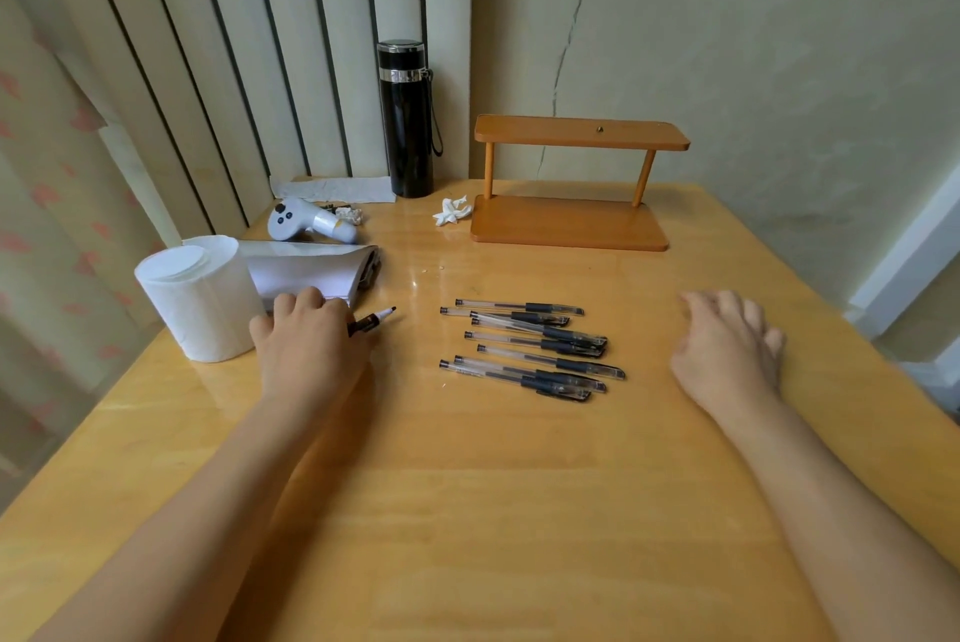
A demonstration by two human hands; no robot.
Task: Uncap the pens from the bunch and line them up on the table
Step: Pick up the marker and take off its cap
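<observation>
head view, looking down over a yellow wooden table [467, 485]. in the middle, a loose bunch of pens [530, 347] lying flat, roughly parallel, clear barrels pointing left, dark grips and caps at the right ends, several overlapping or touching one another. left hand [306, 345] palm down on the table left of the bunch, fingers curled around one pen [373, 320], whose pale tip pokes out toward the right and slightly away; cannot tell whether that tip is capped. right hand [727, 350] resting well to the right of the bunch, fingers loosely bent, holding nothing, apart from the pens. hands well apart, the bunch between them. just left of the left hand, a white paper roll [197, 298] standing upright, and behind the knuckles a folded silver-grey pouch [306, 269] lying flat. farther back, a grey handheld controller [306, 221] on its side, with a crumpled scrap just beside it. at the far edge, a black flask [406, 121] upright with a strap hanging at its side, a crumpled white tissue [452, 211] near its foot, and a small two-level wooden shelf [571, 220] to the right against the wall. vertical blinds behind the flask on the left.
</observation>
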